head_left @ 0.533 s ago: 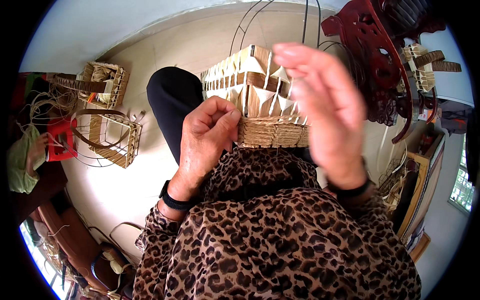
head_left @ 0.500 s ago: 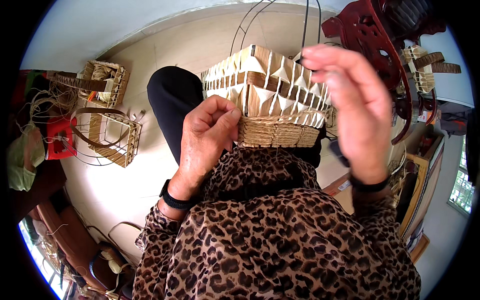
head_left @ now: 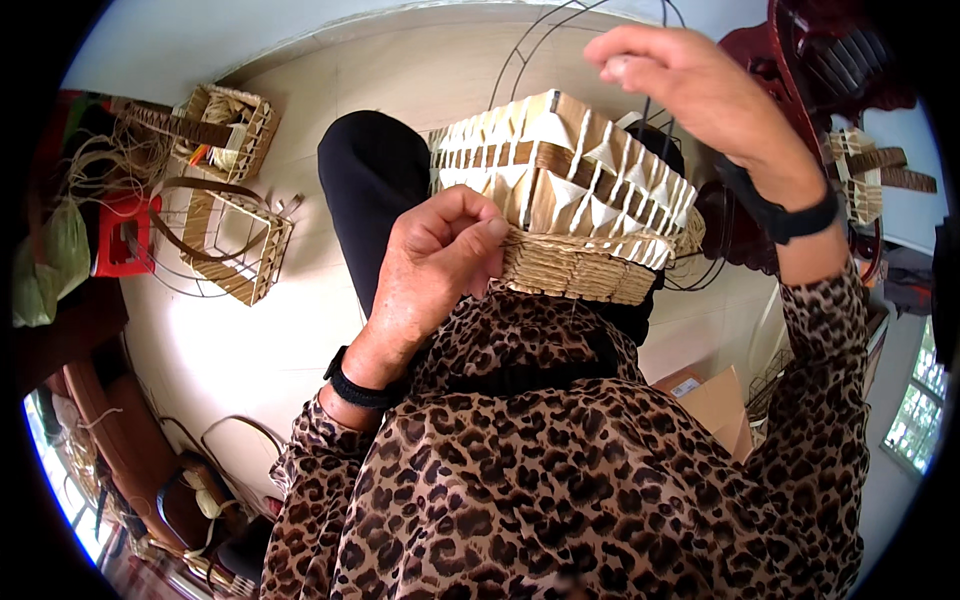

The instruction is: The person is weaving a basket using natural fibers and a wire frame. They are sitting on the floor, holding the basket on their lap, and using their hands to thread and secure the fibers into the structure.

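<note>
1. Straw basket (head_left: 562,195) sits right of the knee (head_left: 368,165): several cord rows (head_left: 575,274) laid, topmost seemingly unfinished.
2. Left hand (head_left: 440,247), beside the knee, pinches at the cord rows.
3. Right hand (head_left: 695,90), farther right, half-curled; I can't tell its hold.

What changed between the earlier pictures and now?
The right hand moved up in view, from beside the boxy tan, brown and white woven basket to above its right side; no grasp or release is visible. The left hand stayed pinched at the basket's left part.
</note>
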`<state>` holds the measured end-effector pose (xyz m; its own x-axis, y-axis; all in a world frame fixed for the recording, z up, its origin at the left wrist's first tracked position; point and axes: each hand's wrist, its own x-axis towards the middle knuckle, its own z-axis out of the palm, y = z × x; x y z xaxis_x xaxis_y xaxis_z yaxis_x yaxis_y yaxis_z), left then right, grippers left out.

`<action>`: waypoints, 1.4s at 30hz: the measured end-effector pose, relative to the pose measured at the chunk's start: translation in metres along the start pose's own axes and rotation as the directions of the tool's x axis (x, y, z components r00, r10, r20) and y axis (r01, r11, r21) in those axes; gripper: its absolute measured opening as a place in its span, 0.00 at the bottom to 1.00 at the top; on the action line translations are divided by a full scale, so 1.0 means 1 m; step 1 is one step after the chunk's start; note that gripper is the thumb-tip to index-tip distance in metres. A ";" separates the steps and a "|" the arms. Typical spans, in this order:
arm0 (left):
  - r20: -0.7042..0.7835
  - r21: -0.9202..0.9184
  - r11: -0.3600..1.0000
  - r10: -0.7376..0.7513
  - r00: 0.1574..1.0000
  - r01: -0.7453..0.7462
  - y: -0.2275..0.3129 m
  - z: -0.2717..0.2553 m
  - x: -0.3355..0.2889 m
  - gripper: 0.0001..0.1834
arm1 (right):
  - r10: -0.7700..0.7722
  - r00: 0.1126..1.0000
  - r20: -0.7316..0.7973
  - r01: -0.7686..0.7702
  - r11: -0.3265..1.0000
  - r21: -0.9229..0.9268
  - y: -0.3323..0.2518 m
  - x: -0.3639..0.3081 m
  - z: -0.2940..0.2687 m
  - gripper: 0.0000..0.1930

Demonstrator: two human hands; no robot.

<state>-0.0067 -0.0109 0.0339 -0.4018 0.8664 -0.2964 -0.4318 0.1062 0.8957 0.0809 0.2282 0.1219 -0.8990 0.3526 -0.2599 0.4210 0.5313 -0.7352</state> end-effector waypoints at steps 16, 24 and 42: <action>-0.012 0.095 0.965 -0.243 0.970 0.243 0.028 0.009 -0.002 0.06 | 0.088 0.579 0.810 0.256 0.924 -0.284 0.004 0.095 0.016 0.16; -0.020 0.105 0.960 -0.258 0.966 0.259 0.035 0.008 0.001 0.03 | -0.077 0.870 0.486 0.158 0.979 -0.128 0.007 0.056 0.006 0.12; -0.054 -0.152 0.956 -0.261 0.964 0.251 0.022 0.002 -0.001 0.03 | -0.501 0.847 -0.178 0.386 0.809 -0.442 -0.004 -0.073 0.098 0.11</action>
<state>-0.0141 -0.0088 0.0541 -0.3182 0.7808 -0.5376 -0.6362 0.2446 0.7318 0.1327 0.1247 0.0826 -0.9508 0.1691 0.2598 0.0470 0.9071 -0.4184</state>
